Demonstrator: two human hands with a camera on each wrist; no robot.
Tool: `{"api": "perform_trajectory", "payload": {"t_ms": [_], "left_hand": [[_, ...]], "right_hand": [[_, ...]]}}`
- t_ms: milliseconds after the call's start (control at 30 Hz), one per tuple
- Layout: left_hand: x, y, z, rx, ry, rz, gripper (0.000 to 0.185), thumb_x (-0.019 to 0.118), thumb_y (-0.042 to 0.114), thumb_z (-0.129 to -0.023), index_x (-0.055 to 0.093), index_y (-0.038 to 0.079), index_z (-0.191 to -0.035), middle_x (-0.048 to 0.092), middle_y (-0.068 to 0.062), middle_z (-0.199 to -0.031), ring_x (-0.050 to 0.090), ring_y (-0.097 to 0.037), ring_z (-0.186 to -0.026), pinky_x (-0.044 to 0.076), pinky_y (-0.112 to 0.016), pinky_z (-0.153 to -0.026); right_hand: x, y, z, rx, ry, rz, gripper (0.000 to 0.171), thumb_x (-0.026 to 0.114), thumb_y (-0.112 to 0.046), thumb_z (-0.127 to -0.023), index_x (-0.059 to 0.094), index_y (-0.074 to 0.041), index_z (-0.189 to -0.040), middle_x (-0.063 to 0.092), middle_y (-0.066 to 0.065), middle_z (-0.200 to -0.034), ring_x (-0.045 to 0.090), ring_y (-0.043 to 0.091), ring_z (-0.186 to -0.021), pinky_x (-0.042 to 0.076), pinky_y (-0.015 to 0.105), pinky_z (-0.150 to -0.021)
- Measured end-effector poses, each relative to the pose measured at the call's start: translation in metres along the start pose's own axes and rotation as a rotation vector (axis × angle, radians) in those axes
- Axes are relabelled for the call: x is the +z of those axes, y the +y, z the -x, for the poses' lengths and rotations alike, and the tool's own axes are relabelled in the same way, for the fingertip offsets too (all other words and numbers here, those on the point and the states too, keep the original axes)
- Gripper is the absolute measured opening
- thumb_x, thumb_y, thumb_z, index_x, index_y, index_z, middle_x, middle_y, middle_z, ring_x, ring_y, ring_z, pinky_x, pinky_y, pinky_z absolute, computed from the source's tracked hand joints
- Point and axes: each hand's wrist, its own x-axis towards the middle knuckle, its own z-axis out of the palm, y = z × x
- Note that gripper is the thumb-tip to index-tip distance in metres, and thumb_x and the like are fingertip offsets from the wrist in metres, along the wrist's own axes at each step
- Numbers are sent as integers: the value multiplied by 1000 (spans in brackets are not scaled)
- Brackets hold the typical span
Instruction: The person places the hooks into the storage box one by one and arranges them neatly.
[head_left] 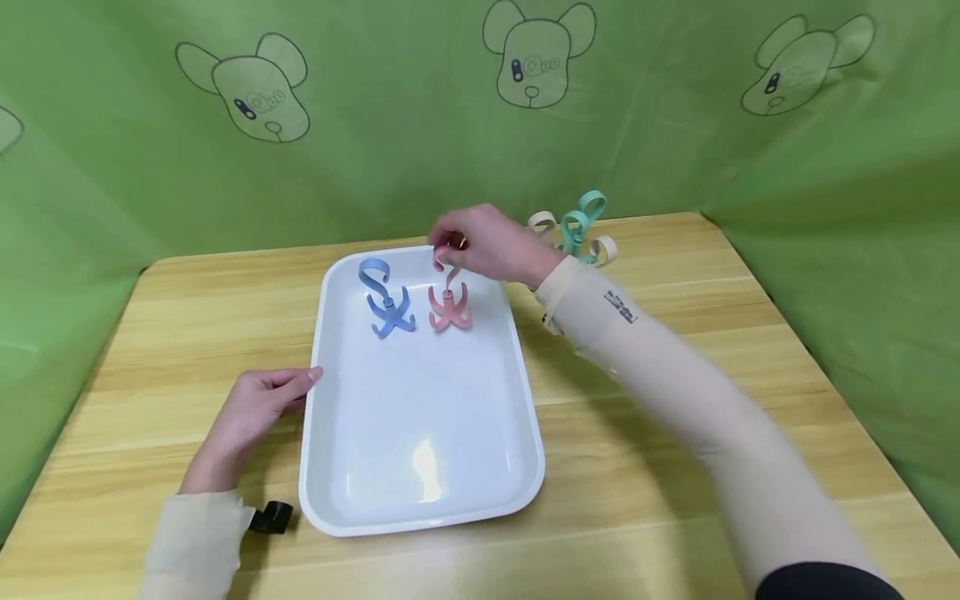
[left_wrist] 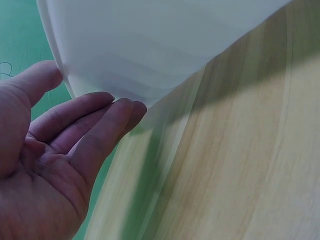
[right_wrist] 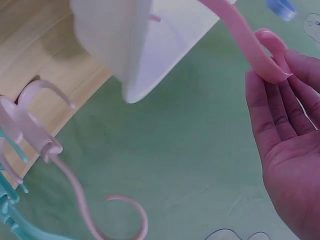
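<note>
A white tray (head_left: 427,400) lies on the wooden table. My left hand (head_left: 258,408) holds its left side, thumb on the rim and fingers against the outer wall (left_wrist: 130,60). At the far end of the tray my right hand (head_left: 487,242) pinches the curled top of a pink multi-prong hanging hook (head_left: 449,308), whose prongs point down over the tray floor. In the right wrist view, thumb and fingertips meet on the pink curl (right_wrist: 272,75). Left of it in the tray stands a blue hook (head_left: 390,312) of the same shape, curl up.
Beyond the tray's far right corner, partly behind my right wrist, are turquoise hooks (head_left: 576,229) and pale beige-pink hooks (head_left: 602,250). A green curtain (head_left: 405,150) with printed bear outlines hangs along the table's back edge. A small black piece (head_left: 273,517) sits at my left sleeve.
</note>
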Motion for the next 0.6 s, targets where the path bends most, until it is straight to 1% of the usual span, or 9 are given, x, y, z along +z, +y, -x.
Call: {"api": "perform_trajectory", "payload": {"t_ms": [133, 233, 367, 600], "left_hand": [[0, 0, 0, 5, -5, 5, 50, 66, 33, -96, 64, -11, -119, 70, -16, -110, 69, -13, -89, 55, -29, -82], [0, 0, 1, 4, -4, 5, 50, 66, 33, -96, 64, -11, -119, 70, -16, -110, 69, -13, -89, 55, -29, -82], [0, 0, 1, 1, 5, 0, 51, 66, 34, -96, 64, -11, -119, 70, -16, -109, 69, -13, -89, 55, -29, -82], [-1, 2, 1, -3, 2, -7, 52, 66, 36, -96, 64, -11, -119, 70, -16, -111, 69, -13, -91, 54, -28, -83]], "right_hand": [[4, 4, -2, 13, -13, 33, 17, 68, -10, -94, 69, -5, -111, 66, -2, -94, 60, 13, -87, 51, 26, -79], [6, 5, -3, 5, -15, 50, 17, 67, -10, -95, 69, -6, -111, 67, -3, -93, 61, 12, -87, 51, 26, -79], [7, 5, -4, -7, -10, 49, 14, 68, -10, -94, 69, -8, -108, 66, -4, -92, 61, 11, -86, 51, 25, -78], [5, 4, -3, 4, -23, 36, 16, 69, -9, -93, 68, -8, -109, 66, -3, -94, 62, 11, -86, 52, 25, -77]]}}
